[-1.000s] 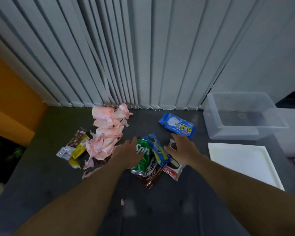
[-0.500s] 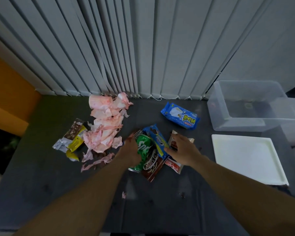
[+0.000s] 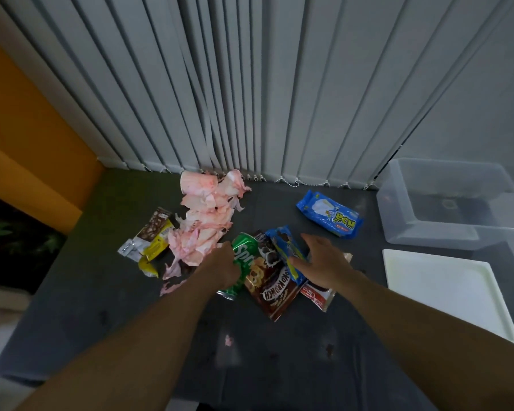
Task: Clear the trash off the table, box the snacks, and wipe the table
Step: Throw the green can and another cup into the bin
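Observation:
A green Sprite can (image 3: 241,256) lies on its side on the dark grey table (image 3: 107,292). My left hand (image 3: 221,266) holds it from the left, fingers curled against its side. To the can's right lie a brown Koko Krunch pack (image 3: 275,290), a blue cookie pack (image 3: 284,243) and a red-and-white Choco pack (image 3: 318,296). My right hand (image 3: 319,262) rests flat across the blue and red packs, fingers spread. A pile of pink-stained tissue (image 3: 207,221) and several empty wrappers (image 3: 152,238) sit to the left. Another blue snack pack (image 3: 330,218) lies farther back.
A clear plastic box (image 3: 398,232) stands at the back right, with a white lid (image 3: 445,292) flat in front of it. A pink scrap (image 3: 228,340) and dark crumbs (image 3: 328,349) lie on the near table. Vertical blinds (image 3: 250,99) hang behind; an orange wall (image 3: 27,161) is on the left.
My right hand has opened out and now lies flat over the blue and red packs. My left hand stays at the can. The view has shifted slightly.

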`<state>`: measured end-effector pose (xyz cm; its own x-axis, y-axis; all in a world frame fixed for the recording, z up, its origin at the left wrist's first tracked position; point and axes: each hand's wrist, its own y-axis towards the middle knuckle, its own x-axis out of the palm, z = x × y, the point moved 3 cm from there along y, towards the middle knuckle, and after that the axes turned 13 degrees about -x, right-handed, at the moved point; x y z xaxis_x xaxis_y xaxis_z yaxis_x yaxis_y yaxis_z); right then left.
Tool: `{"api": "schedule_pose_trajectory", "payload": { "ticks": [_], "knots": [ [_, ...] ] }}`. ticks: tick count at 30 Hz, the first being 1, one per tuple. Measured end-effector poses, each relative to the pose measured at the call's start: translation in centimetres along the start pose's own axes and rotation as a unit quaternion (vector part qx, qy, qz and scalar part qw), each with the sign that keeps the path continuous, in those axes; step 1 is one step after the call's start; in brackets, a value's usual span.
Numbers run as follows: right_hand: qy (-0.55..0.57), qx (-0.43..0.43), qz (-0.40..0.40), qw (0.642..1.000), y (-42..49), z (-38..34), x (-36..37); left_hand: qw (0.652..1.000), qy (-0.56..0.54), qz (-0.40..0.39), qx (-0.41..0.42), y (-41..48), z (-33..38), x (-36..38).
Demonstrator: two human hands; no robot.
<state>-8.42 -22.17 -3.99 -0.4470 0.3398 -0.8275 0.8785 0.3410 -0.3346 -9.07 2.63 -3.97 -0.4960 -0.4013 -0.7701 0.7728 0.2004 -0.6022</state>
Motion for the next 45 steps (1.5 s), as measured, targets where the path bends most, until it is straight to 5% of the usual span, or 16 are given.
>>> {"api": "schedule_pose_trajectory", "payload": {
  "ticks": [29,45],
  "knots": [
    [-0.022,-0.112,-0.011,0.993,6.9,-9.8,-0.2,0.984,-0.103,0.127,-0.072,-1.1,-9.2,-6.8],
    [0.028,-0.114,0.03,0.993,22.6,-18.8,0.1,0.954,-0.249,0.146,-0.075,7.4,-15.8,-14.2]
  ]
}}
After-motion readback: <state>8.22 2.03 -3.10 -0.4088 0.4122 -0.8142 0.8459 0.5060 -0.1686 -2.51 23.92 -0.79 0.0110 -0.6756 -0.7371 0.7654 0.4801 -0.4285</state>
